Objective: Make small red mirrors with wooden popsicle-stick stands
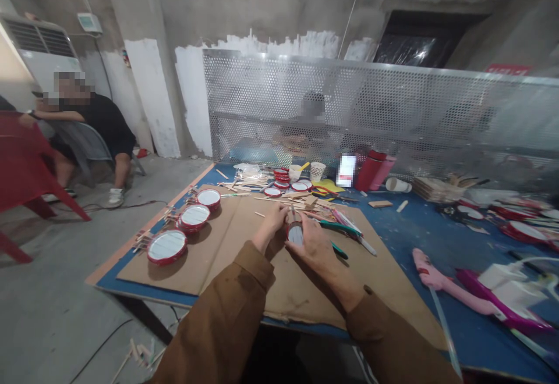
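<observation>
1. the left hand [275,222] and right hand [317,241] are closed together around a small drum [296,234], over the cardboard [244,256] between the table's [397,235] near and far edges.
2. three red-rimmed drums [194,216] line the left edge.
3. a red bottle [370,170] stands by the far edge.

head view: from the wearer's head, facing forward and down, wide
brown sleeves [222,308]: nearest, entering from the bottom edge
left hand [273,227] and right hand [318,244]: close, about mid-frame
cardboard sheet [242,224]: seen slantwise from above
perforated metal screen [257,90]: faced across the blue table [393,233], farther off
concrete wall [262,0]: farthest, behind the screen
</observation>
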The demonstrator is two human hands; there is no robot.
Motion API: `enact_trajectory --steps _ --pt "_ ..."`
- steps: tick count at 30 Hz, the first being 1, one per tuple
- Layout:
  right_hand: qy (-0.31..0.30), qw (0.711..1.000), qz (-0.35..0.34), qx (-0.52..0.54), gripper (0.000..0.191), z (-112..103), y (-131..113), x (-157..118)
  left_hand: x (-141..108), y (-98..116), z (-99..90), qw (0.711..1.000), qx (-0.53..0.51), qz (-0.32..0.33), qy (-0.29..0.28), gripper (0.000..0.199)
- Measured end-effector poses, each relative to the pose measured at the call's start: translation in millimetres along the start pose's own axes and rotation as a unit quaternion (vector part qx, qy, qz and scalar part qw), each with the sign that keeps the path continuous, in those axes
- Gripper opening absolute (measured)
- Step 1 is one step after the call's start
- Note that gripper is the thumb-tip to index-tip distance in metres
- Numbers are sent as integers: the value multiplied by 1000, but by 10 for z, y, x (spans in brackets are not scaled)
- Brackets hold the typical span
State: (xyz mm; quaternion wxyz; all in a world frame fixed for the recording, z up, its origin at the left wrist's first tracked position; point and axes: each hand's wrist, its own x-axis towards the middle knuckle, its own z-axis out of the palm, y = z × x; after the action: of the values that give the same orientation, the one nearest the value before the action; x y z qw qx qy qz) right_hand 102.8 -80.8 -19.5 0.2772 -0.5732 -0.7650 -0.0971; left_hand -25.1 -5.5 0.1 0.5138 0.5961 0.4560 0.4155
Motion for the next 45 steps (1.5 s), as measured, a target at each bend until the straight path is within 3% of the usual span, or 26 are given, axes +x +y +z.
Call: enact_trajectory --steps 26,45 --pt "-41 999 19 2 76 -82 -32 21 -18 1 -2 1000 -3 -4 10 19" --pt "13 1000 -1 9 80 -87 -28 15 -33 -19 29 999 -41 -7 -4 26"
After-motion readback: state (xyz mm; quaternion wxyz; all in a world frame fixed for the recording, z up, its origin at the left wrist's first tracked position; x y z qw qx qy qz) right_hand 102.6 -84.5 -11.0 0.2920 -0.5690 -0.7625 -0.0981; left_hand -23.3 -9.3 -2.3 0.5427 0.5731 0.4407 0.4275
